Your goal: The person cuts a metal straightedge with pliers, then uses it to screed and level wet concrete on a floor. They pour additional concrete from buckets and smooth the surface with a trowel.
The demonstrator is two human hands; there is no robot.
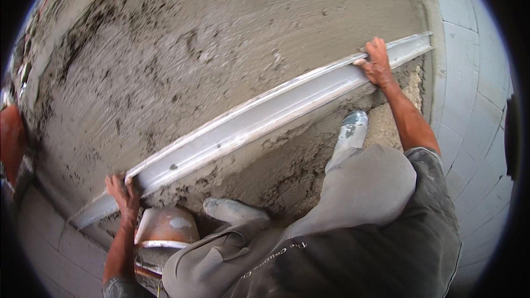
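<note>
Bar (265,112), long and silvery, slants across wet grey mortar (221,49) from the lower left to the upper right of the frame. The left hand (123,192) and right hand (377,63) grasp its upper edge near opposite ends, a wide hold that probably keeps it even. Boots (353,126) stand apart below, likely for balance, with a bucket (175,225) at lower left.

Soft light, fisheye bending, black corners

The straightedge (259,111) is silvery grey, the mortar (232,27) streaky grey-brown, the bucket (165,226) apparently orange and white.
</note>
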